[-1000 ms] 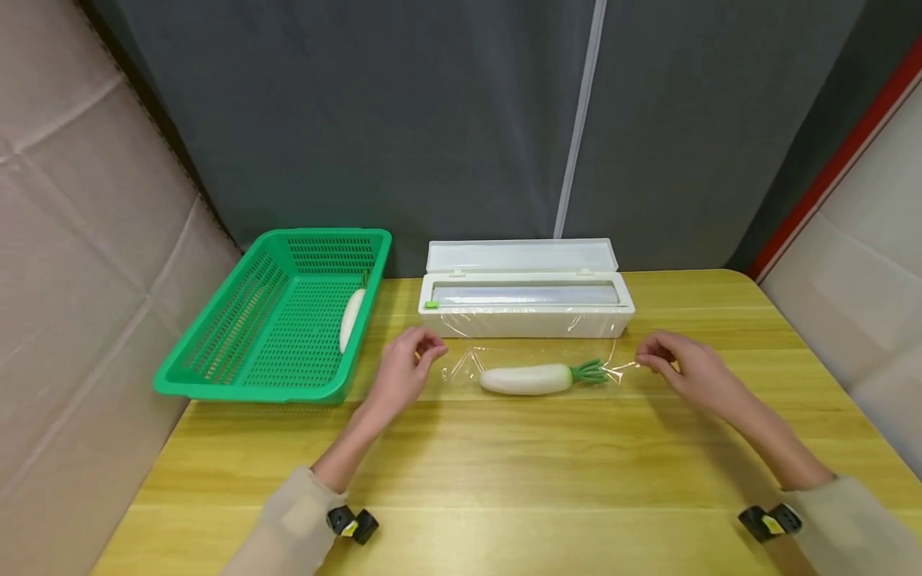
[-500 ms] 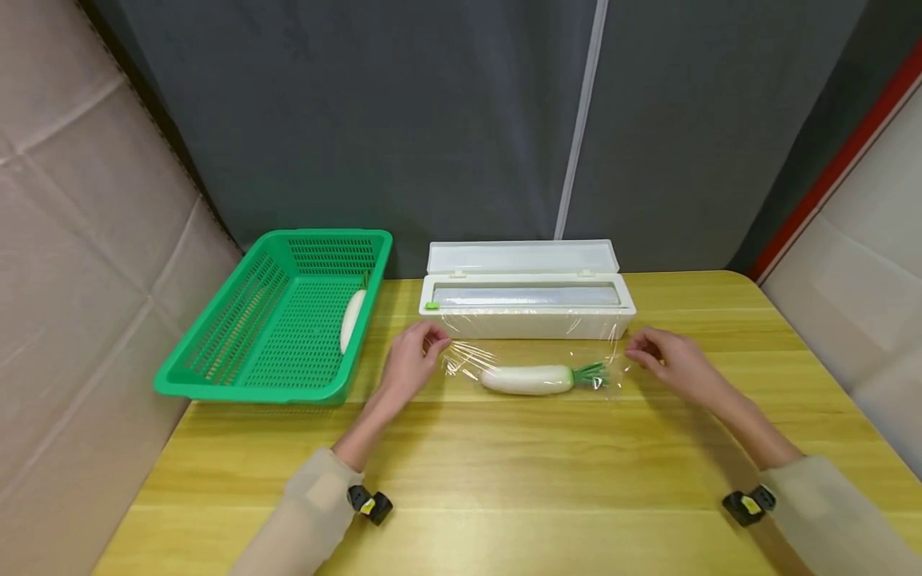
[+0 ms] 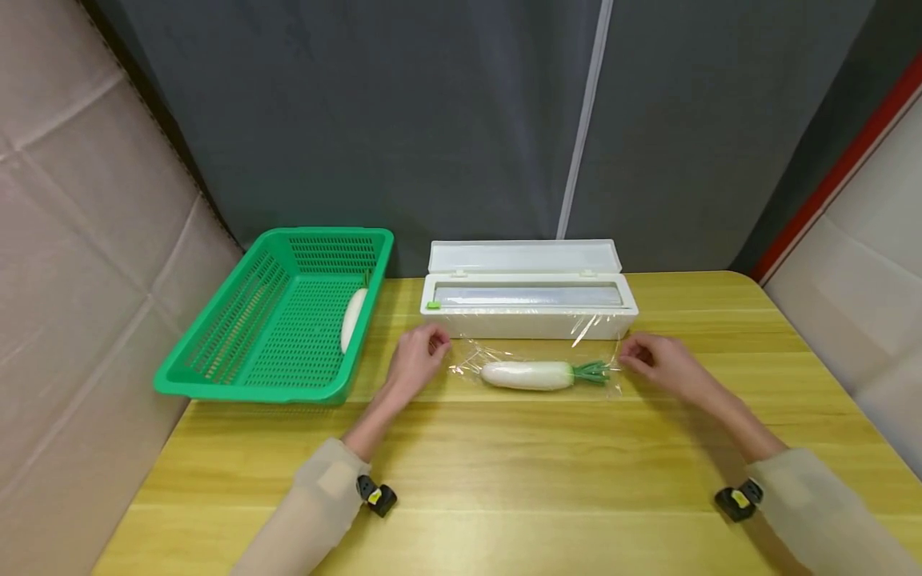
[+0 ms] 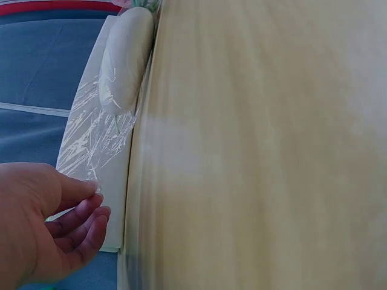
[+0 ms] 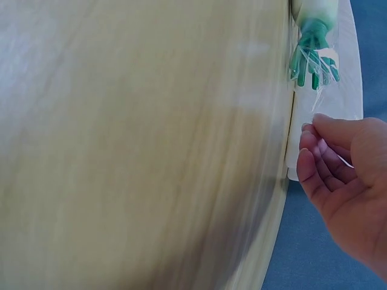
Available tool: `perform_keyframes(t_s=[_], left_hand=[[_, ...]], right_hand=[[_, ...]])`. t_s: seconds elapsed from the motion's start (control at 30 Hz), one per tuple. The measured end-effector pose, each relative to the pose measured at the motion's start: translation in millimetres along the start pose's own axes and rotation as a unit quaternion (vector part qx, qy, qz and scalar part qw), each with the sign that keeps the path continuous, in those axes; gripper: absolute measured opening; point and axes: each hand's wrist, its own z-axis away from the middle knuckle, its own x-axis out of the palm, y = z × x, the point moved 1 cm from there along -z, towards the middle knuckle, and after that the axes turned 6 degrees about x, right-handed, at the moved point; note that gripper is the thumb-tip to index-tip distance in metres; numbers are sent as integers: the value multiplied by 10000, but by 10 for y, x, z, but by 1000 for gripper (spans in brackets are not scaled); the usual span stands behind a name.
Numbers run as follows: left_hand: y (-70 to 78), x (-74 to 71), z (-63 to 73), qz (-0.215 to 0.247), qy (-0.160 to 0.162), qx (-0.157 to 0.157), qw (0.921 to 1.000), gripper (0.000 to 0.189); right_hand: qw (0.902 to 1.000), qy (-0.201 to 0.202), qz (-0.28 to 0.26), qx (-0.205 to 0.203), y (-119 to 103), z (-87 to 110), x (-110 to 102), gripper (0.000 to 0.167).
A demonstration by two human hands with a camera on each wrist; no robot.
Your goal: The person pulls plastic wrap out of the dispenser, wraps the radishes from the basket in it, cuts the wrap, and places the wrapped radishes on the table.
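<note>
A white radish (image 3: 529, 375) with a green leafy stub lies crosswise on the table, under and partly wrapped by clear plastic wrap (image 3: 504, 350). The film reaches back to a white wrap dispenser box (image 3: 529, 325) whose lid stands raised. At the radish's white end, my left hand (image 3: 418, 358) pinches a gathered edge of film between thumb and forefinger, as the left wrist view shows. Beyond the green end, my right hand (image 3: 664, 364) pinches the film's other edge; in the right wrist view thin creases run from the stub (image 5: 314, 66) to its fingertips.
A green plastic basket (image 3: 252, 390) stands at the left, with another white radish (image 3: 352, 320) inside against its right wall. A small green slider (image 3: 433, 306) sits at the dispenser's left end. Behind the wooden table (image 3: 519, 480) hangs a dark grey curtain (image 3: 403, 128).
My right hand has come left, closer to the green stub. My left hand has moved slightly right, and the film at both ends looks less stretched. The radish has shifted slightly back.
</note>
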Motion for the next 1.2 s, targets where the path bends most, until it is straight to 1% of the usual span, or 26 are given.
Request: perform_keyframes(t_s=[0.1,0.2,0.27,0.43,0.57,0.67,0.8,0.97,1.03,1.2], left_hand=[[-5,11,6,22,-104,-23,9999,7],[0,13,15,34,-313,-84,9995,7],[8,13,23,6,-512,-87,9987,7],[20,12,27,-167,-905,47,9957,11],[26,10,19,-352,-1089,78,9934,13],[47,4,25,-383,-1236,75,9916,13],[84,-5,39,-242,-1323,92,9909,14],[119,-12,61,7,-1348,126,9908,16],[124,-13,69,130,-1385,65,9903,15],[122,-26,84,438,-1472,-230,9879,9]], right_hand=[[9998,-176,14,92,6,-11,14,6],[9994,-319,31,143,-4,-18,18,4],[9991,-396,62,140,-12,-20,20,5],[9980,-583,122,190,-19,-30,22,4],[9971,-684,139,307,-30,-40,24,6],[9969,-713,188,276,-47,-46,35,7],[9972,-693,234,164,-72,-57,53,6],[9971,-722,177,144,-83,-55,54,7],[9968,-779,82,187,-74,-40,45,7],[9959,-863,-160,230,-35,12,9,5]])
